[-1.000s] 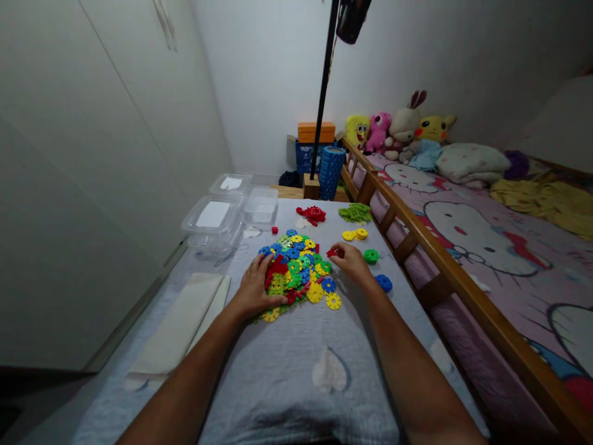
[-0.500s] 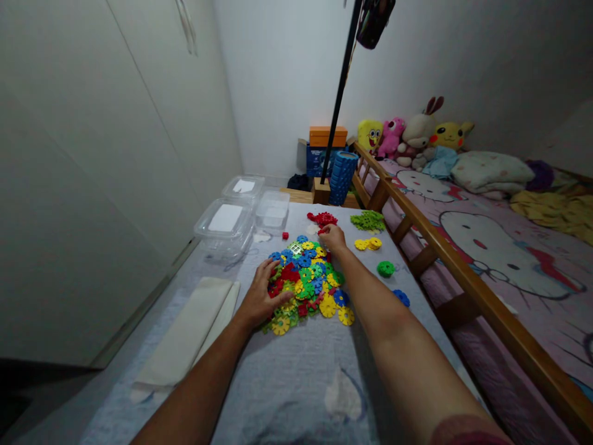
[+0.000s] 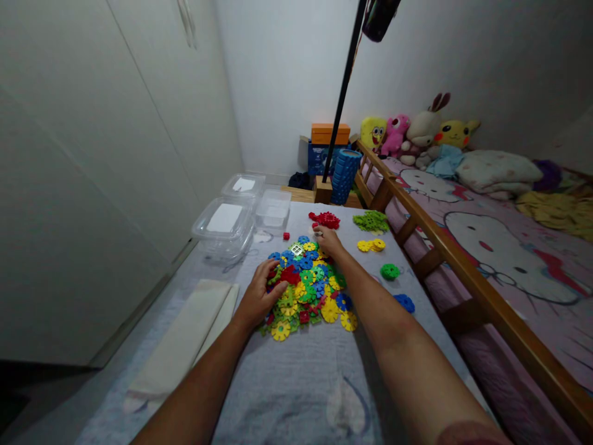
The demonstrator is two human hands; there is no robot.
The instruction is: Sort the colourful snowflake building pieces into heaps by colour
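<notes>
A loose pile of plastic building pieces [image 3: 306,278] lies on the cloth, mixing yellow, blue and green notched discs with red and light-green pieces. My left hand [image 3: 262,293] rests at the pile's left side, fingers and thumb spread over red and green pieces. At the pile's far edge, my right hand [image 3: 328,240] is bent with its fingertips pinched together. A small red piece [image 3: 315,225] shows at those fingertips. Just beyond is a heap of red pieces [image 3: 327,219]. One separate red piece [image 3: 286,236] sits left of the right hand.
On the right are groups of light-green pieces [image 3: 370,220], yellow discs [image 3: 371,245], green discs [image 3: 390,271] and blue discs [image 3: 404,303]. Clear plastic boxes [image 3: 224,217] stand back left, a folded cloth [image 3: 185,343] nearer. A wooden bed rail [image 3: 445,259] borders the right side.
My right hand has shifted slightly left and toward me, and the small red piece now shows at its fingertips more to the left. My left hand stays at the pile, nearly unmoved.
</notes>
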